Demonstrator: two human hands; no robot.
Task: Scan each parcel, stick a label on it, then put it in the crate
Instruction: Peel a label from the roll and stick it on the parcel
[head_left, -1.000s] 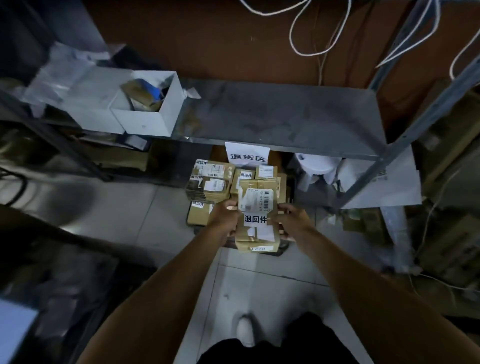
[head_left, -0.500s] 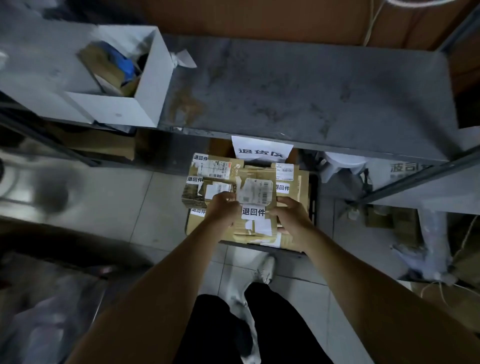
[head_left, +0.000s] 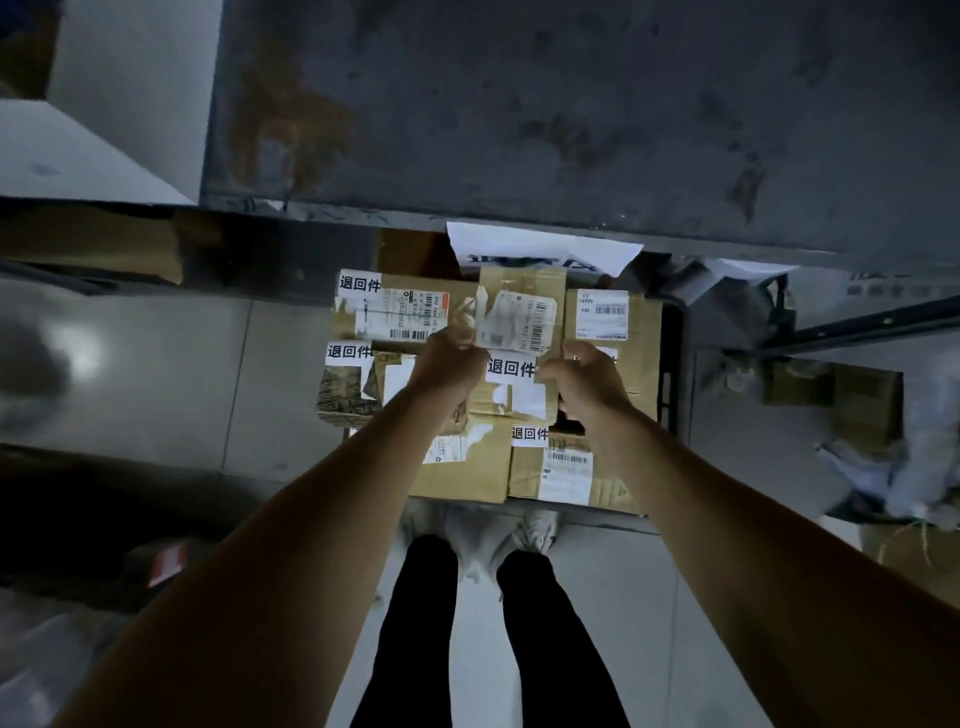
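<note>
Dim scene, cool cast. Bright glare patch on glossy grey floor tiles (head_left: 78, 353) at left. Grey metal shelf top (head_left: 571, 104) mottled, murky. Corners dark, smeared; wide-angle bending at edges; fine print soft.

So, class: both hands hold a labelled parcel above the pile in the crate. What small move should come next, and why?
Probably lower the parcel onto the pile and release the grip. It already bears a white return sticker; the left hand and right hand grip its sides directly over the boxes filling the crate. Whether it already rests on them cannot be told.
</note>
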